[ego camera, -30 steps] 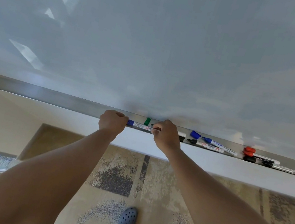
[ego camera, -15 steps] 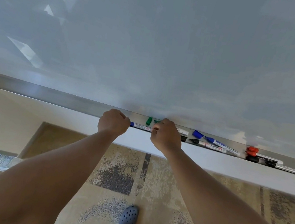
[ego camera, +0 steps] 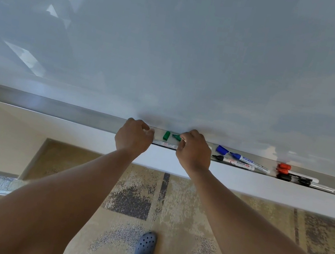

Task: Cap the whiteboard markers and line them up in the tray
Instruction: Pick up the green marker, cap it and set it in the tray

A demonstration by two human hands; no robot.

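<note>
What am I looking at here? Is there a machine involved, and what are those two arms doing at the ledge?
No machine: a person wears a camera on the head, looking down along both bare arms. The big pale surface is a whiteboard; the metal ledge below it is its tray. The left hand and right hand hold the two ends of one white marker. Behind it lie a loose green cap and an uncapped green marker. Further right lie blue, black and red markers, some of them uncapped, and a loose blue cap.
</note>
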